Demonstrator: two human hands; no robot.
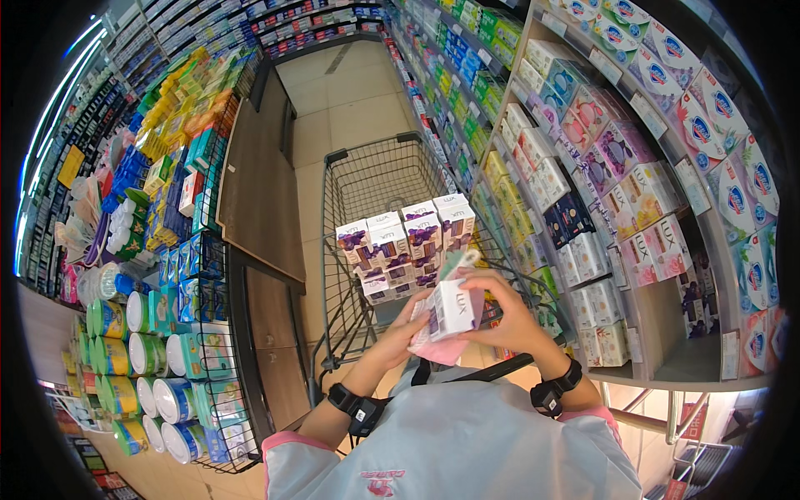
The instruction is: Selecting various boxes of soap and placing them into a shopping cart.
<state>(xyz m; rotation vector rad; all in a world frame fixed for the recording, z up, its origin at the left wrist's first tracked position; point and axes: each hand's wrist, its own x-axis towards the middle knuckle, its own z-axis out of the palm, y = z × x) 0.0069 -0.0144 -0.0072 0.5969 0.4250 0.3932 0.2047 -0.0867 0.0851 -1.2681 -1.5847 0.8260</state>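
Close in front of my chest, both hands are on a white LUX soap box [455, 307]. My left hand [400, 331] grips its left side, with a pink cloth [441, 352] between hand and box that hangs below it. My right hand [509, 309] curves round the right side, its fingers over the top and its thumb low. A pale green and white item [459, 264] sticks out beyond the box; its kind cannot be told. Just past my hands, several rows of purple and white LUX boxes [400, 247] are stacked at the near end of the shopping cart [359, 165].
On the right, a shelf [672, 362] carries boxed soaps, with a dark gap in its lowest bay. A wire rack [215, 400] of tubs and packets stands left, beside a wooden cabinet [259, 181]. The tiled aisle [350, 94] runs ahead between shelves.
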